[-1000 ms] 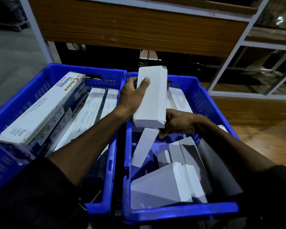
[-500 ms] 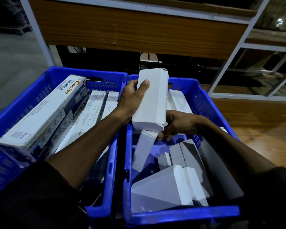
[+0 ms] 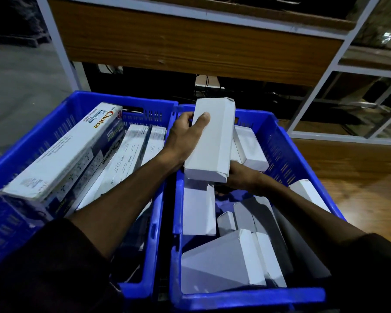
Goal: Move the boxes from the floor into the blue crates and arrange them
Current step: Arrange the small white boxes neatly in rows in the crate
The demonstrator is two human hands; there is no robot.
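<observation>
Two blue crates stand side by side in front of me. My left hand [image 3: 186, 137] grips a long plain white box [image 3: 212, 141] by its left side and holds it above the right crate [image 3: 280, 141]. Under the box's near end my right hand [image 3: 242, 177] holds it from below, its fingers partly hidden. Several more plain white boxes [image 3: 224, 263] lie loose and tilted inside the right crate. The left crate [image 3: 81, 102] carries long printed boxes, the top one marked "Choice" [image 3: 61, 154].
Behind the crates stands a wooden desk panel [image 3: 190, 46] on a white metal frame, with dark cables beneath it. Wooden flooring [image 3: 359, 168] lies to the right. Grey concrete floor [image 3: 20, 86] lies to the left.
Both hands keep hold of the white box, which has shifted very slightly. A white box below it in the right crate now lies flatter against the left wall.
</observation>
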